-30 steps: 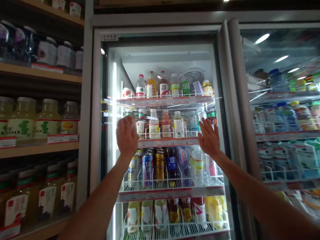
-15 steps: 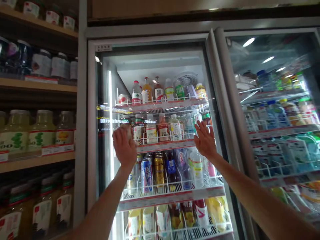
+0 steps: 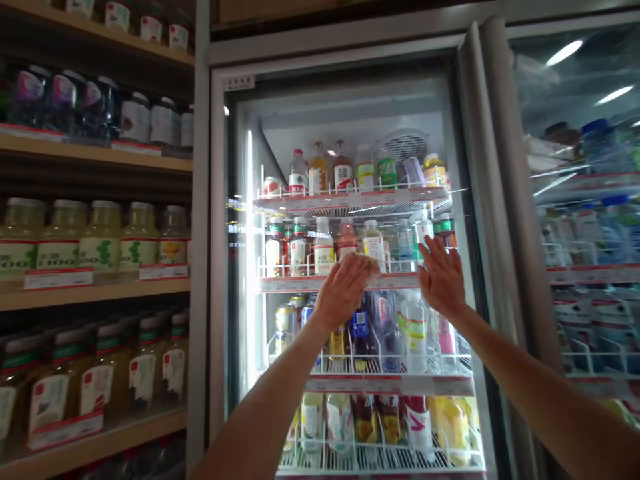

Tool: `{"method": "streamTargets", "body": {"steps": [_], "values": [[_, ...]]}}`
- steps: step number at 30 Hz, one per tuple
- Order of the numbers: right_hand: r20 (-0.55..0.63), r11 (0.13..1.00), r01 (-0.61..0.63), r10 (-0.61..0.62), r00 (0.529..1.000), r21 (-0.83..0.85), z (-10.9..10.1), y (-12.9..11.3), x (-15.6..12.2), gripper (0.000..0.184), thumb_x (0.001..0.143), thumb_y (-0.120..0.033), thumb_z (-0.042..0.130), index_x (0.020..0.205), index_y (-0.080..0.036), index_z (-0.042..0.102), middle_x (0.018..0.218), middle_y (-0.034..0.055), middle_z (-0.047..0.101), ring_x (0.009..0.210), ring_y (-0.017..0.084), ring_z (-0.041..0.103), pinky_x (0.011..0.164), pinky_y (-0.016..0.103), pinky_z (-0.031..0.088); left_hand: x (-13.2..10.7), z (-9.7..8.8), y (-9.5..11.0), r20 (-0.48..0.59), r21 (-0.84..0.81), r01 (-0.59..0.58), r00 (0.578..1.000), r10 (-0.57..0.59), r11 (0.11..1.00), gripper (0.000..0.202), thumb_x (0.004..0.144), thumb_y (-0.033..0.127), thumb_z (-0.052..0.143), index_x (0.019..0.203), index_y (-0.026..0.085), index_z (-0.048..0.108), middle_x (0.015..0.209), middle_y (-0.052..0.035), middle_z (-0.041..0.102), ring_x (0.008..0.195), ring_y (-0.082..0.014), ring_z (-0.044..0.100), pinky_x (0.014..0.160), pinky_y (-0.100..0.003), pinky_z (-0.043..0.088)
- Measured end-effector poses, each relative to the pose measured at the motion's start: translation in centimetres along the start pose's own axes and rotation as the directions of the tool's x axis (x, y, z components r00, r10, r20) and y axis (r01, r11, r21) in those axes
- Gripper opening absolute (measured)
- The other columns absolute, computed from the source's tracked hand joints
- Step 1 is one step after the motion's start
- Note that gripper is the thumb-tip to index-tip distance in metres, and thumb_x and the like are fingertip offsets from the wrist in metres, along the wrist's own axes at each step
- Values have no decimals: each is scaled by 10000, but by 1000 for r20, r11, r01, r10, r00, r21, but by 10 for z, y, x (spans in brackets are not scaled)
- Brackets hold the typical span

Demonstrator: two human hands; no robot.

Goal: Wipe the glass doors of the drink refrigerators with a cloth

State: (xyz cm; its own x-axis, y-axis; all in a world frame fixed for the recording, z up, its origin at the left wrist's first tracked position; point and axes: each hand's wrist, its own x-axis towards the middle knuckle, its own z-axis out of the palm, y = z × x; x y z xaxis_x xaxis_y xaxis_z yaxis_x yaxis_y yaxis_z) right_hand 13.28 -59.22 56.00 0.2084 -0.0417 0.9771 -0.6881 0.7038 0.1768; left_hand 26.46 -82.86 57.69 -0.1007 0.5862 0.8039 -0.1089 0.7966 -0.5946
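My left hand (image 3: 344, 288) is raised against the glass door (image 3: 240, 320) of a drinks cooler, at the height of the second shelf (image 3: 295, 284). Its fingers are curled and pressed together over a small pale thing that I cannot make out. My right hand (image 3: 442, 276) lies flat on the same glass further right, fingers stretched up and apart, holding nothing. Behind the glass stand rows of bottles (image 3: 324, 247) and cans (image 3: 284, 321) on white wire shelves.
A second glass-door cooler (image 3: 580, 267) full of bottles stands to the right. Its door frame (image 3: 505, 200) meets the first door. Wooden shelves (image 3: 100, 291) on the left carry jars of pale drink (image 3: 100, 237) and dark bottles (image 3: 65, 100) above.
My left hand has slid right across the glass, from the door's left side to near its middle. My right hand has stayed flat in about the same spot. The view has shifted.
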Motion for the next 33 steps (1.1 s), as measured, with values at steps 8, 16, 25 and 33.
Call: {"method": "streamTargets", "body": {"steps": [8,16,25,33], "values": [[-18,999,20,-19,1000,41,0,3,-4,535,917,-270,360,1442,-242,257,1475,59,355,1382,216,278,1122,461,204,-12,-13,-40,-203,99,428,893,-403,899,536,900,245,356,1416,123,272,1465,-161,323,1416,-261,117,1114,-503,279],[-32,999,42,-42,999,4,-1,2,-3,531,920,-256,356,1440,-237,252,1458,77,382,1385,206,272,1116,460,227,-10,-17,-44,-155,22,368,920,-361,930,531,899,235,362,1413,133,283,1486,-129,297,1413,-242,145,1141,-479,251],[-12,1000,12,-12,1000,15,-2,0,-2,544,922,-244,330,1452,-254,208,1471,69,360,1394,207,246,1127,484,208,14,2,-17,-78,-31,154,985,-156,988,520,894,238,382,1407,195,308,1445,-90,386,1406,-213,186,1130,-440,278],[-38,988,-21,27,999,154,-8,0,0,589,930,-307,313,1475,-247,97,1501,87,294,1386,224,268,1114,504,258,66,26,11,18,-115,-45,999,47,992,508,884,249,394,1388,208,341,1449,-58,387,1400,-205,204,1139,-413,246]]}}
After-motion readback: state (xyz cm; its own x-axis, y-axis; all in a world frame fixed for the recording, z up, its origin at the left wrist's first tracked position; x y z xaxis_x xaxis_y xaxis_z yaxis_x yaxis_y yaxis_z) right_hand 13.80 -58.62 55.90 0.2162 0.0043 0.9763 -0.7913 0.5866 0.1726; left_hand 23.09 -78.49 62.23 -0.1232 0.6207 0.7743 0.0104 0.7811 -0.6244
